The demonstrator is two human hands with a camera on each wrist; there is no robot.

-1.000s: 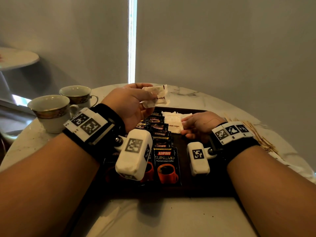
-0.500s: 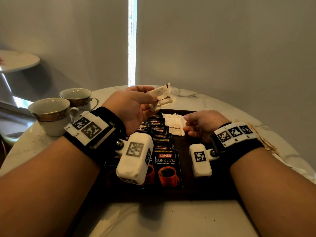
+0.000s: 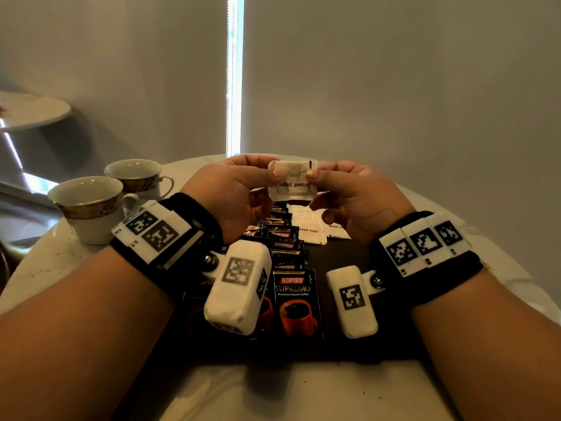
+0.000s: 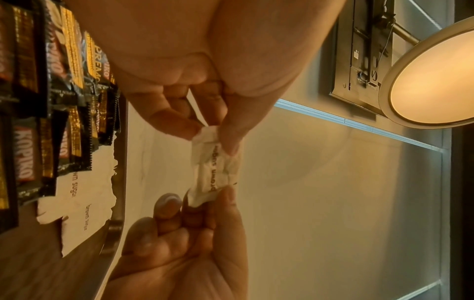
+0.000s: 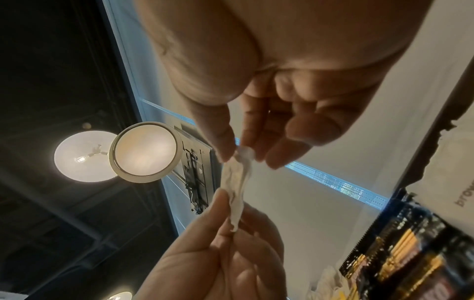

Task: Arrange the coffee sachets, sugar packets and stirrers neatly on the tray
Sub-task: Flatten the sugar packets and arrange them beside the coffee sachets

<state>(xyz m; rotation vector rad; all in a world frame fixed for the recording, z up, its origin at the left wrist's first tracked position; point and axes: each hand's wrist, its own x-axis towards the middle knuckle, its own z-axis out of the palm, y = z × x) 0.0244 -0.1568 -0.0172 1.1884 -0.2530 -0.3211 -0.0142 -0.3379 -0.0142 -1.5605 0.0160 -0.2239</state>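
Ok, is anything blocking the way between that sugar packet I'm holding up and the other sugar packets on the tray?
Nothing visible is. Both the left hand and right hand pinch the brown sugar packet in the air above the tray, and the laid sugar packets sit just below it, beside the coffee sachets, with open air between.

Both hands point(image 4: 195, 105) point(image 4: 184, 249) pinch brown sugar packet point(image 4: 218, 168) ends; coffee sachets point(image 4: 38, 125) on tray point(image 4: 116, 223).

**Paper, foil, wood and glaze**

The sugar packet point(image 3: 293, 180) is matt, crinkled white paper. On the tray point(image 3: 349, 253), a dark smooth wood-look board, the coffee sachets point(image 3: 296, 302) shine as glossy foil. Left of the tray, glazed cups point(image 3: 88, 205) sit on the pale, polished marble-look surface point(image 3: 273, 393).
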